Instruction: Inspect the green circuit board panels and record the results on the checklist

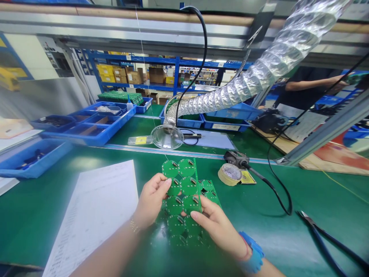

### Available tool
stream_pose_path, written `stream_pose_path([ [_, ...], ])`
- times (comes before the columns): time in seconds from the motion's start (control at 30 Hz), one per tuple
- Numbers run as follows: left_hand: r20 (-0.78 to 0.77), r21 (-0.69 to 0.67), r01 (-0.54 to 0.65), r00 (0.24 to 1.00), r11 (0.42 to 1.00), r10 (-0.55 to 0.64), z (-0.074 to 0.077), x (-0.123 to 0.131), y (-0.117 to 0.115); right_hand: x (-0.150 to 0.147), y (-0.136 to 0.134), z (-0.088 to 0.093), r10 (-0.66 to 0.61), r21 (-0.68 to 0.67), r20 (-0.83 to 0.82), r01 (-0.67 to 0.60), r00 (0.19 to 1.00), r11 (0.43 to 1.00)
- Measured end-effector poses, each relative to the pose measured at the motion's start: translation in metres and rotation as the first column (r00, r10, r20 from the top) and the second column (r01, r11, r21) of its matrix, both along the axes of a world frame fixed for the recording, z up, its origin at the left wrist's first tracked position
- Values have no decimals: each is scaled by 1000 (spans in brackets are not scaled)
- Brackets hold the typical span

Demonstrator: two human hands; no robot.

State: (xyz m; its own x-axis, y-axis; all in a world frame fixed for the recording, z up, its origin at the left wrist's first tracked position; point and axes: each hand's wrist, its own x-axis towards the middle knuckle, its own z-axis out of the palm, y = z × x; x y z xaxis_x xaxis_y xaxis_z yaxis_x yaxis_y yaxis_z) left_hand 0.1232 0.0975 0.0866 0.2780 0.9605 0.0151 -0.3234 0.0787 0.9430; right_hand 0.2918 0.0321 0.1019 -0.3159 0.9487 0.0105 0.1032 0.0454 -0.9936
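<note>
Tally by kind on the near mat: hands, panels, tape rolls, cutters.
Panel: 1
Hands on it: 2 (left hand, right hand)
Tape roll: 1
Cutters: 1
Total: 5

A green-matted bench (288, 231) fills the foreground. Beyond an aluminium rail (173, 152) runs a second green bench (138, 129) carrying blue trays (95, 129). Blue steel shelving (175, 73) stacked with cardboard boxes (157, 75) stands at the back. A silvery flexible duct (259, 73) slopes down from the upper right, under a metal overhead beam (115, 27). A pale wall (29, 57) closes the left. The light is bright and even.
</note>
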Motion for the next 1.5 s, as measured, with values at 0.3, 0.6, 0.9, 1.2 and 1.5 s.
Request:
stream_pose_path([
  [0.3,160,-62,-97,981,993,106,9,-6,10,6,1,-3,36,-47,82,-32,996,998],
  [0.6,238,-88,-19,970,996,40,8,-4,5,4,2,0,57,-64,-78,-62,995,996],
  [0.9,151,-24,90,985,996,-86,6,-5,1,3,2,3,-44,-50,-151,37,988,998],
  [1.2,114,6,142,983,990,-142,3,-5,0,3,2,2,-57,-39,-166,51,984,998],
  [1.5,218,10,178,960,984,-176,7,2,-4,0,0,-1,-67,66,-27,68,997,995],
])
